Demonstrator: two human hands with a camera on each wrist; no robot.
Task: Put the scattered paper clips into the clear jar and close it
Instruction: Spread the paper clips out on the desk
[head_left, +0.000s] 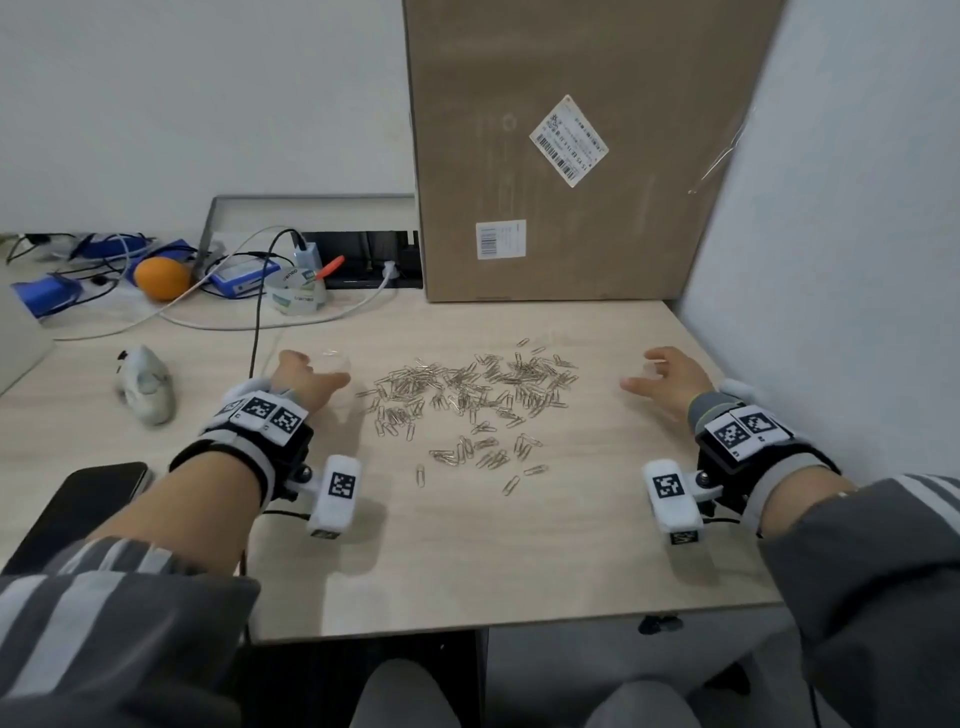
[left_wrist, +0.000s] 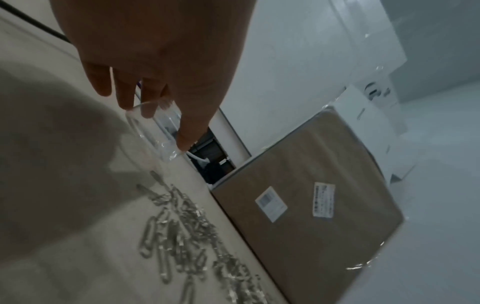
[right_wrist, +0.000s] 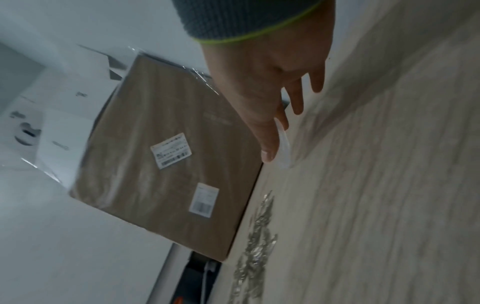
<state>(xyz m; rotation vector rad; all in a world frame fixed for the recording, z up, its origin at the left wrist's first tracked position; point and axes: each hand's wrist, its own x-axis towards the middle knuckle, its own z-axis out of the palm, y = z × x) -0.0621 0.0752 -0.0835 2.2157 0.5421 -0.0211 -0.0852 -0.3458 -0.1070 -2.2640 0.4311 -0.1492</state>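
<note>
On the pale wooden desk, left fingers pinch the clear jar; right fingers pinch its lid.

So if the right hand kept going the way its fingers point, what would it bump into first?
Probably the paper clips. The right hand, pinching a clear lid, points left across the table toward them, though it may pass above.

Left hand fingers curled in grip; right hand pinching
</note>
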